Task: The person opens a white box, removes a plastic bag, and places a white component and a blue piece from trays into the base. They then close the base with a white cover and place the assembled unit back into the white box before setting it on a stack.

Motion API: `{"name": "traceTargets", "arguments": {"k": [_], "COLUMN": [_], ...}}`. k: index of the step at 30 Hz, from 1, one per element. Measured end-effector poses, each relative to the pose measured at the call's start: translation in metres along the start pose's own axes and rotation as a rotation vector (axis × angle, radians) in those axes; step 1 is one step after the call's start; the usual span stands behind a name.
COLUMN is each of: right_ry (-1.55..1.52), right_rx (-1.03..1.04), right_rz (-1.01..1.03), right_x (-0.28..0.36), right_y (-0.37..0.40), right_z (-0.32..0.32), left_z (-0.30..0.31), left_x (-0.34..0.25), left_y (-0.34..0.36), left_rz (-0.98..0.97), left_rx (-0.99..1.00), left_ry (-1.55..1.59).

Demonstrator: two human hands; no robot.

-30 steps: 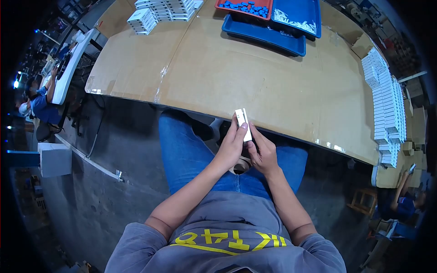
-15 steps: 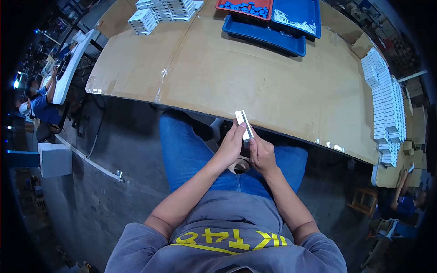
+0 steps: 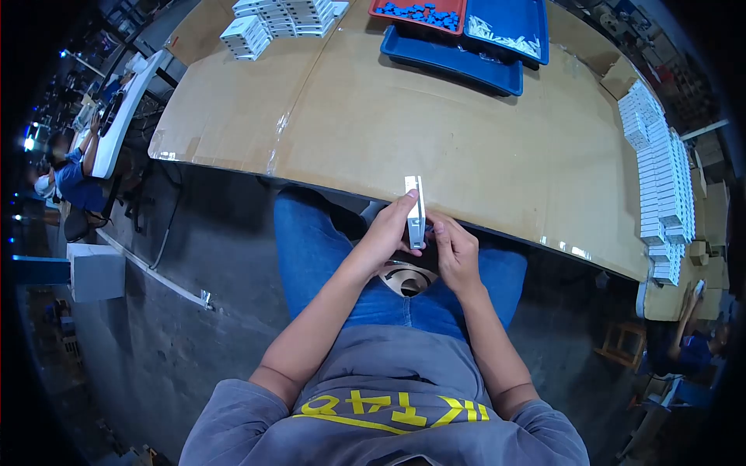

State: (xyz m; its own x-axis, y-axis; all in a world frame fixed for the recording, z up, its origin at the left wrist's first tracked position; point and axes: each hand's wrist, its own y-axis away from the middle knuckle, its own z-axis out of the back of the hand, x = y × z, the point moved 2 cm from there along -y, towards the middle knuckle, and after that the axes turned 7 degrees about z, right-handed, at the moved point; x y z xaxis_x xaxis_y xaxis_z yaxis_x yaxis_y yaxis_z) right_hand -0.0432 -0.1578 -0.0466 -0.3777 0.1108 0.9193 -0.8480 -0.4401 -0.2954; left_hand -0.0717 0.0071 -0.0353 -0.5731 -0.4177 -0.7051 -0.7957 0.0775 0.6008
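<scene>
A slim white rectangular case (image 3: pixel 414 221) is gripped in my left hand (image 3: pixel 390 227), thumb on its face and fingers behind it. It stands nearly on end over my lap, just off the table's front edge. My right hand (image 3: pixel 457 250) is beside the case's lower right side, thumb and fingers drawn together. A speck of blue shows near those fingertips, but what they hold, if anything, is too small to make out.
A cardboard-covered table (image 3: pixel 373 132) lies ahead. On it are a red tray (image 3: pixel 381 11) of blue pieces, a blue tray (image 3: pixel 505 58) of white pieces, and another blue tray (image 3: pixel 451 66). White cases are stacked left (image 3: pixel 247 40) and right (image 3: pixel 660 179). Other people sit at both sides.
The case has turned more upright and edge-on in my left hand. My right hand has let go of its lower end and moved slightly right, fingers now drawn together.
</scene>
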Motion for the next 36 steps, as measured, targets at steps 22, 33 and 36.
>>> {"name": "traceTargets", "arguments": {"k": [22, 33, 36], "right_ry": [-0.383, 0.026, 0.0], "right_rx": [-0.148, -0.162, -0.159], "right_rz": [0.038, 0.275, 0.226], "right_x": [0.014, 0.023, 0.024], "right_y": [-0.006, 0.004, 0.007], "right_z": [-0.009, -0.016, -0.016], "left_z": [-0.03, -0.033, -0.031], "left_x": [0.004, 0.018, 0.022], "left_y": [0.012, 0.006, 0.004], "left_rz": [-0.607, -0.821, -0.788], "left_rx": [0.112, -0.086, -0.071], "left_ry": [-0.115, -0.263, -0.215]}}
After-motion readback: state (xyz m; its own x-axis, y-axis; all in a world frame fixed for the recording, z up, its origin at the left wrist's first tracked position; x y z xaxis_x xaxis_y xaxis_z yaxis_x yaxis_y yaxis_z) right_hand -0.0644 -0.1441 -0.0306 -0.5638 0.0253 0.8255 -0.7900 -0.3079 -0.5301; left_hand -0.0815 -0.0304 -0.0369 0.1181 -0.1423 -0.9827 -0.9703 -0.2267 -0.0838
